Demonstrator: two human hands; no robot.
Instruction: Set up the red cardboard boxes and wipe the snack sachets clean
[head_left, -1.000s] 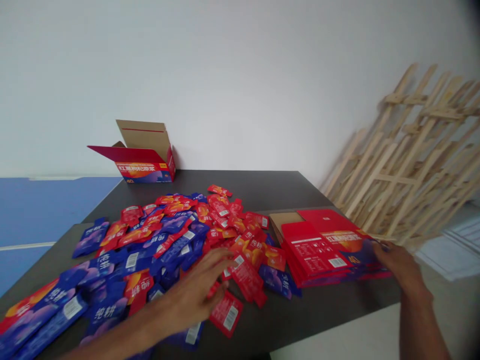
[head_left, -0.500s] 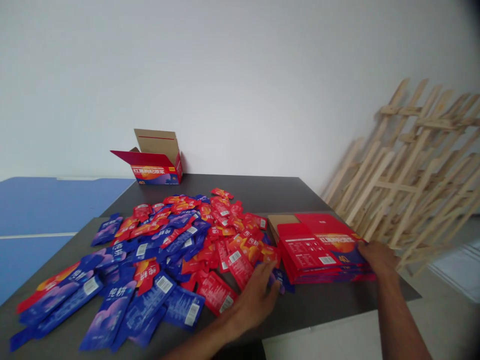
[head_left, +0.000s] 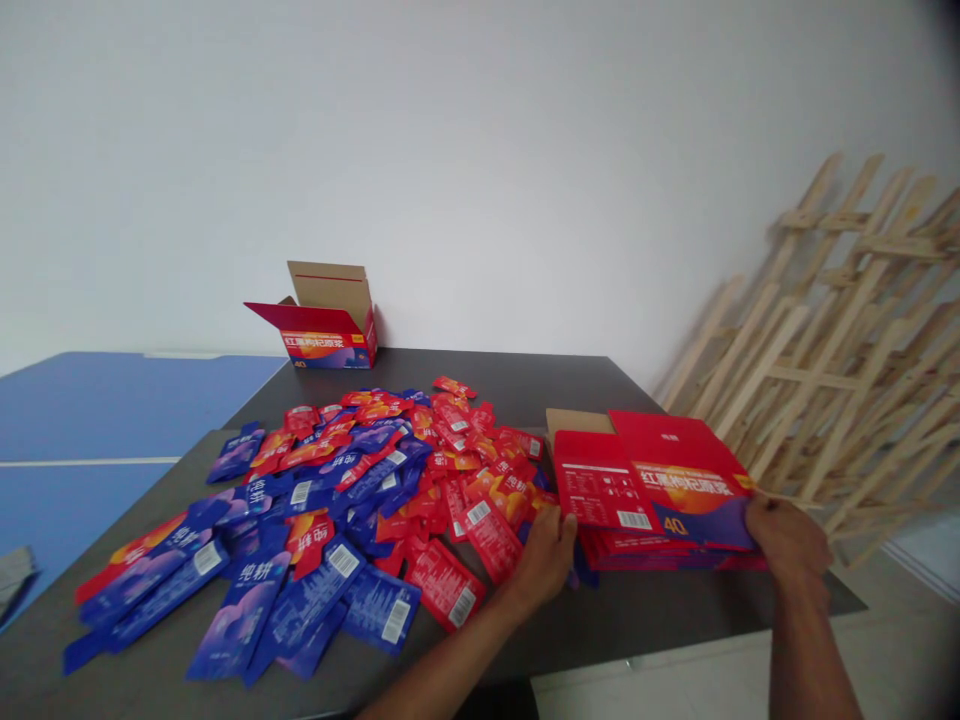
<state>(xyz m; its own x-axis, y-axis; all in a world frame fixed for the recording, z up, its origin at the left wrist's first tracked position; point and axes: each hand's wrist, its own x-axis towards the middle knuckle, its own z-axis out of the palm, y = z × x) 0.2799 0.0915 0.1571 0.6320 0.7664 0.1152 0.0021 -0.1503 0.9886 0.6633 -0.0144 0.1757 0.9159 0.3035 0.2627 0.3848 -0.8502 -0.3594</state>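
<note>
The top flattened carton (head_left: 592, 490), red with an orange and purple print, is lifted slightly off the stack of flattened cartons (head_left: 660, 558) at the table's right. My right hand (head_left: 787, 535) is closed on its right edge, the fingers partly hidden. At its lower left corner, my left hand (head_left: 546, 555) has its fingers curled against the edge, thumb towards the carton. Beside my left hand spreads a pile of sachets, with red sachets (head_left: 447, 582) nearest and blue sachets (head_left: 315, 592) farther left.
An assembled carton (head_left: 330, 345) stands with flaps raised at the far left of the dark table (head_left: 525, 375). A blue table (head_left: 150, 405) adjoins on the left. Wooden slatted frames (head_left: 810, 375) lean against the wall at the right.
My left hand has moved right to the carton's left corner and its fingers have closed. The top carton has risen and tilted in my right hand. The view has shifted slightly.
</note>
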